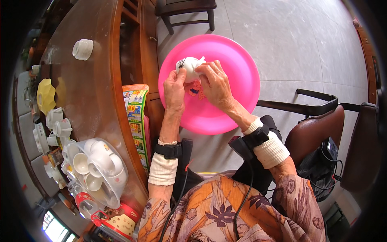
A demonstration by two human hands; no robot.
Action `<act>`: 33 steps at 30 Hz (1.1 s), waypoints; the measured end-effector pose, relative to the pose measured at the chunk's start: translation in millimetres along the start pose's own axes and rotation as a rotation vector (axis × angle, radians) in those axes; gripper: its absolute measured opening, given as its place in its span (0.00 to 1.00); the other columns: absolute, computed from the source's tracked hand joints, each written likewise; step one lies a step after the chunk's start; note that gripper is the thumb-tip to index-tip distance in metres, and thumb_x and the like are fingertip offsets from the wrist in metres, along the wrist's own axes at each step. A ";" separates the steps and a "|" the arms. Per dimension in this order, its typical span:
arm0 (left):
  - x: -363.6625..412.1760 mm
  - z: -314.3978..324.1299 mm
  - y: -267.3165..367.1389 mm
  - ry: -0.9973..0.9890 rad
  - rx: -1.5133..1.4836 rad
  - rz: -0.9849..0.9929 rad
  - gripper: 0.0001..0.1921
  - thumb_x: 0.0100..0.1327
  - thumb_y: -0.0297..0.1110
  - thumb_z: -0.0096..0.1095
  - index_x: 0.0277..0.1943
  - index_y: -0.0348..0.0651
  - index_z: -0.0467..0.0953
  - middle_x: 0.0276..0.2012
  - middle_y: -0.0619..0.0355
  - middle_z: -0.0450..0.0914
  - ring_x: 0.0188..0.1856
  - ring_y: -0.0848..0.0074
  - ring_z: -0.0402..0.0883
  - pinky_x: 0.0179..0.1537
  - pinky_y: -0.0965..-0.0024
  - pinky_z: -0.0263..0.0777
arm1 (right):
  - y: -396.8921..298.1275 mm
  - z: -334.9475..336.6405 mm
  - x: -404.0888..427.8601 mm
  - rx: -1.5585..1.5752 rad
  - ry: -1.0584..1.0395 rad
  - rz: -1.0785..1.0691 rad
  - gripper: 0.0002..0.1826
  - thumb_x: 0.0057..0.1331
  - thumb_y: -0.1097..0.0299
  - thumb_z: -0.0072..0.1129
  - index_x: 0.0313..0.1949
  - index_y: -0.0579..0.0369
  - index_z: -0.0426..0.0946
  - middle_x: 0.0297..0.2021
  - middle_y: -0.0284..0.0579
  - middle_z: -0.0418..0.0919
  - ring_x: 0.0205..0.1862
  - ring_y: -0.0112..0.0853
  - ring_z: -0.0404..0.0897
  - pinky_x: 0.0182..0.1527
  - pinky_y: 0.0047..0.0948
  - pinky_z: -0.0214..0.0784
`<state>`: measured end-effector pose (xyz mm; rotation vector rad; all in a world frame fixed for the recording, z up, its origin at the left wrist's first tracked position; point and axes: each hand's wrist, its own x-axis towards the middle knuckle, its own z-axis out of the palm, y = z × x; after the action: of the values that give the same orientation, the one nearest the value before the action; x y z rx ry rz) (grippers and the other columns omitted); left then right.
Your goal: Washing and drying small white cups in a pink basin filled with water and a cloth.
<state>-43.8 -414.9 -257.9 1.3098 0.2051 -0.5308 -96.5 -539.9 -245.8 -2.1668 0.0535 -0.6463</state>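
Over a large pink plastic basin [211,118], my left hand [175,87] grips a small white ceramic vessel [190,67] with dark markings on its side. The thumb lies across its near side. My right hand [214,80] is at the vessel's right side, fingers bent together around a white, soft-looking piece that touches it; whether this is a cloth or a part of the vessel I cannot tell. Red and dark printed figures [196,90] show on the basin's bottom, below the hands.
A brown table [90,99] on the left bears an upturned white cup [83,49], a yellow scalloped dish [46,96], several teacups [62,127] and a clear plastic tub [113,193] of white cups. A dark stool [187,9] stands beyond the basin, a brown chair [317,130] at the right.
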 end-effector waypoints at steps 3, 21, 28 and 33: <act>0.0 -2.3 -2.3 0.036 0.123 0.075 0.11 0.67 0.36 0.55 0.37 0.35 0.73 0.31 0.61 0.78 0.31 0.83 0.75 0.32 0.78 0.70 | -5.8 1.1 0.8 -0.032 -0.005 -0.118 0.09 0.52 0.82 0.53 0.34 0.59 0.73 0.32 0.47 0.74 0.36 0.44 0.72 0.39 0.38 0.67; -8.4 -3.0 10.9 -0.323 -0.065 -0.082 0.14 0.68 0.39 0.52 0.46 0.34 0.71 0.42 0.51 0.79 0.44 0.67 0.80 0.48 0.62 0.77 | 33.4 -27.2 14.7 0.607 -0.134 0.701 0.09 0.54 0.79 0.49 0.33 0.64 0.77 0.29 0.45 0.80 0.31 0.28 0.79 0.37 0.27 0.72; -1.7 5.5 -2.6 -0.073 -0.160 -0.058 0.10 0.66 0.36 0.55 0.42 0.36 0.72 0.34 0.56 0.80 0.35 0.76 0.80 0.34 0.76 0.77 | 12.4 -16.9 9.8 0.609 -0.134 0.726 0.09 0.53 0.78 0.52 0.35 0.65 0.75 0.27 0.47 0.78 0.26 0.29 0.77 0.29 0.28 0.72; 10.2 -7.6 -31.4 -0.062 0.237 0.208 0.07 0.63 0.32 0.59 0.33 0.38 0.76 0.26 0.63 0.78 0.23 0.85 0.72 0.21 0.78 0.66 | 23.2 -7.7 6.7 0.360 -0.795 0.648 0.10 0.49 0.74 0.53 0.31 0.60 0.80 0.21 0.47 0.79 0.29 0.33 0.81 0.32 0.32 0.72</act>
<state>-48.9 -415.2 -291.4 1.5224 -0.0480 -0.4264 -90.1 -562.0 -256.5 -1.7613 0.1863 0.5428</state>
